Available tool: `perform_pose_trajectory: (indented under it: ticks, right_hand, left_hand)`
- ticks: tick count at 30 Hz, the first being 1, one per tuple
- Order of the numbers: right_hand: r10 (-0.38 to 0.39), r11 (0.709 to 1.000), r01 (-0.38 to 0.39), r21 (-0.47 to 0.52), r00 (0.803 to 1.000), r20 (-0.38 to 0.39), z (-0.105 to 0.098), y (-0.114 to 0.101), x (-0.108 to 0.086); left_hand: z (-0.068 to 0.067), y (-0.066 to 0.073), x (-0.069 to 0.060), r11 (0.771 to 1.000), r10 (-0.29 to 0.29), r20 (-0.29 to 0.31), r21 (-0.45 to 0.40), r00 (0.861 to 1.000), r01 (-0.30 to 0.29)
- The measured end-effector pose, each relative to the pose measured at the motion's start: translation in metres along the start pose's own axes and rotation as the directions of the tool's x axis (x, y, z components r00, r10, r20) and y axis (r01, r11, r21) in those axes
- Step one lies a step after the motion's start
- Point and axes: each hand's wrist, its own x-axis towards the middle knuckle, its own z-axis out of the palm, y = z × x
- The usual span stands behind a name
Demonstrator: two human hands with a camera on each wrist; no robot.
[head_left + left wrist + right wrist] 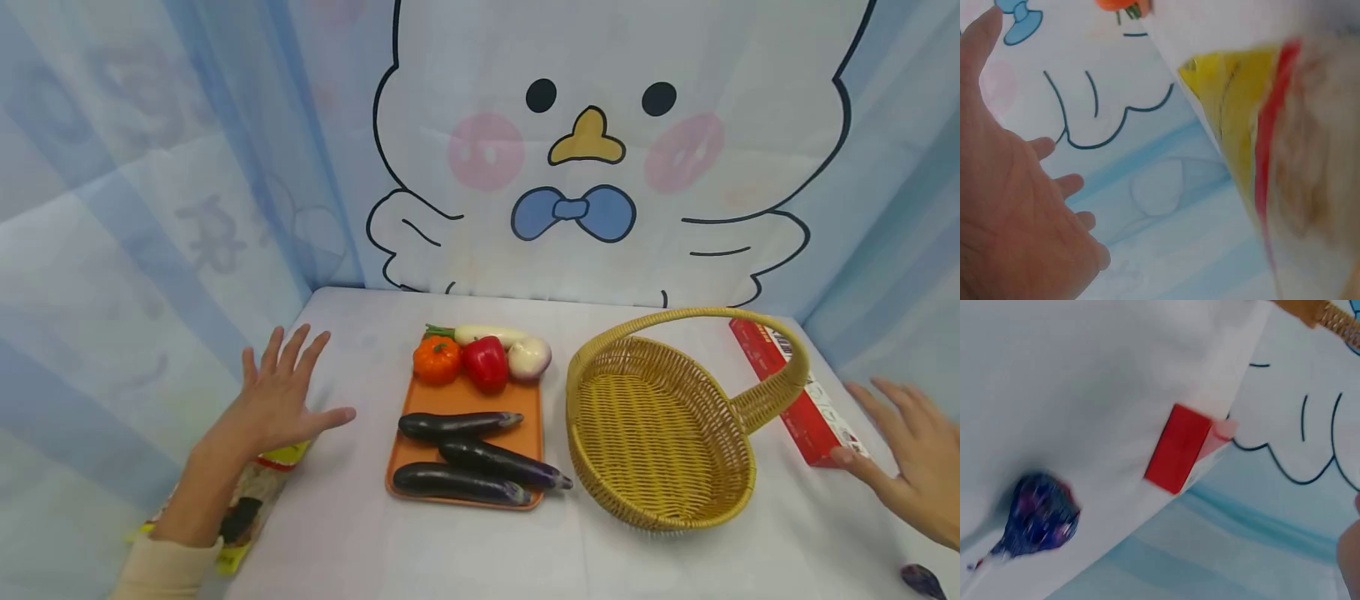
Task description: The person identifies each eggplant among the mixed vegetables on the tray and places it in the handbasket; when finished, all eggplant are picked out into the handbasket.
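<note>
Spread fingers show on my left hand (279,408), raised at the table's left side above a yellow-edged packet (251,504); it holds nothing. My right hand (918,462) hovers at the right edge, fingers extended, beside a long red box (787,392). Between them lies an orange tray (480,398) with three dark eggplants (459,483) on its near half. At its far end sit a small orange pumpkin (437,360), a red bell pepper (486,364), a pale round turnip-like vegetable (529,358) and a white radish (487,335). Right of the tray stands a wicker basket (652,425) with nothing inside.
A dark-wrapped lollipop (1041,515) lies near the table's right front. The basket's tall handle (697,315) arches up and leans over toward the red box. A curtain with a cartoon figure (585,158) hangs behind the white table (420,550), with curtains on both sides.
</note>
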Motion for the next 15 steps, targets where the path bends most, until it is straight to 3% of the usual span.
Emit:
perform_pose_trajectory:
  ticks: [3,6,9,13,15]
  right_hand:
    - [-0.047,0.997,0.052,0.049,0.994,-0.095,-0.011,-0.013,0.000]
    - [-0.086,0.986,0.115,0.124,0.972,-0.217,-0.022,-0.032,0.001]
    - [-0.137,0.961,0.208,0.184,0.932,-0.336,-0.031,-0.052,0.004]
    - [-0.192,0.913,0.321,0.251,0.883,-0.429,-0.044,-0.082,0.010]
    - [-0.228,0.874,0.398,0.279,0.842,-0.489,-0.051,-0.101,0.014]
  left_hand:
    - [0.004,0.003,-0.001,0.997,0.007,-0.048,-0.080,0.999,-0.011]
    - [0.010,0.010,0.000,0.987,0.012,-0.059,-0.159,0.998,-0.021]
    - [0.019,0.021,0.001,0.978,0.013,-0.023,-0.208,1.000,-0.017]
    - [0.030,0.036,0.000,0.961,0.019,0.022,-0.277,1.000,-0.012]
    - [0.035,0.040,-0.002,0.944,0.020,0.042,-0.329,0.999,-0.005]
